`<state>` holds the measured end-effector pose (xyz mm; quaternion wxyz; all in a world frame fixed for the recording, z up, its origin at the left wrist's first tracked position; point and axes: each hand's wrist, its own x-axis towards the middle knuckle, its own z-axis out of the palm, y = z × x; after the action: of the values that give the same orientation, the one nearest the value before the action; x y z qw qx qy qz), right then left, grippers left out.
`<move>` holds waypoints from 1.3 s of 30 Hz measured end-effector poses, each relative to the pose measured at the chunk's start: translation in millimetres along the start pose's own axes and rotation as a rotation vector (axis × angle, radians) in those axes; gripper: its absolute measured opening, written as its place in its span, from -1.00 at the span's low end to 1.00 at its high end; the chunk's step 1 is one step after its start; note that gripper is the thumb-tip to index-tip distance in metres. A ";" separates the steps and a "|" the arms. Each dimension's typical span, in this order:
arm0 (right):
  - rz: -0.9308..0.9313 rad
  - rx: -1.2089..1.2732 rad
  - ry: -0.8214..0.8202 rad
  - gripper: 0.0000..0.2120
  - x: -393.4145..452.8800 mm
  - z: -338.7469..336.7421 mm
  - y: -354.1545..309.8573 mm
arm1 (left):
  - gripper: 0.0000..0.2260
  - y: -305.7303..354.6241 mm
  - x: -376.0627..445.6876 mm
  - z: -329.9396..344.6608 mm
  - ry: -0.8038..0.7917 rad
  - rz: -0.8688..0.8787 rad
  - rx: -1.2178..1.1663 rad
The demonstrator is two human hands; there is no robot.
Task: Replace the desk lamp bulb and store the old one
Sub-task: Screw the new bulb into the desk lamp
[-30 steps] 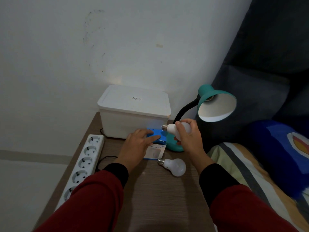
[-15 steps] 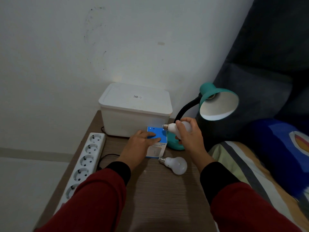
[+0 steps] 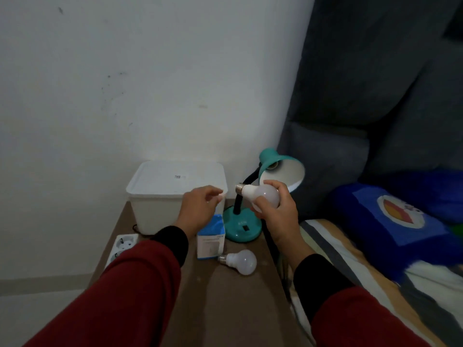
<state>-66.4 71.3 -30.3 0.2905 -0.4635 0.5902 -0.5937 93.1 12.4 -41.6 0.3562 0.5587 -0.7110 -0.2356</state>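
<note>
A teal desk lamp (image 3: 241,226) stands at the back right of the wooden table, its shade (image 3: 281,172) facing me with an empty socket. My right hand (image 3: 278,216) holds a white bulb (image 3: 260,195) in front of the shade, screw base pointing left. My left hand (image 3: 200,209) hovers above the blue and white bulb box (image 3: 210,237), fingers loosely curled, holding nothing. A second white bulb (image 3: 240,261) lies on the table just right of the box.
A white lidded plastic container (image 3: 175,186) sits at the back of the table (image 3: 225,309) against the wall. A white power strip (image 3: 121,246) lies along the left edge. A bed with a striped sheet (image 3: 350,271) and blue pillow (image 3: 390,216) borders the right side.
My left hand has lifted off the bulb box. My right hand has raised the bulb closer to the lamp shade. The camera has tilted so the scene sits lower in view.
</note>
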 end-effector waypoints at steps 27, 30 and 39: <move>0.090 -0.027 0.176 -0.49 56.4 -8.0 16.4 | -0.67 80.5 63.3 40.5 -0.012 0.357 -0.022; 0.121 -0.006 0.204 -0.50 59.6 -1.6 16.3 | -0.67 78.4 63.5 38.6 -0.017 0.373 -0.007; 0.343 0.352 0.232 -0.43 57.1 15.1 10.7 | -0.68 75.5 62.3 29.8 -0.014 0.364 -0.011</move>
<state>-78.0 12.4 -30.7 0.3934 -0.2280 0.5771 -0.6784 15.2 -29.4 10.0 0.3909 0.4171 -0.8016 -0.1751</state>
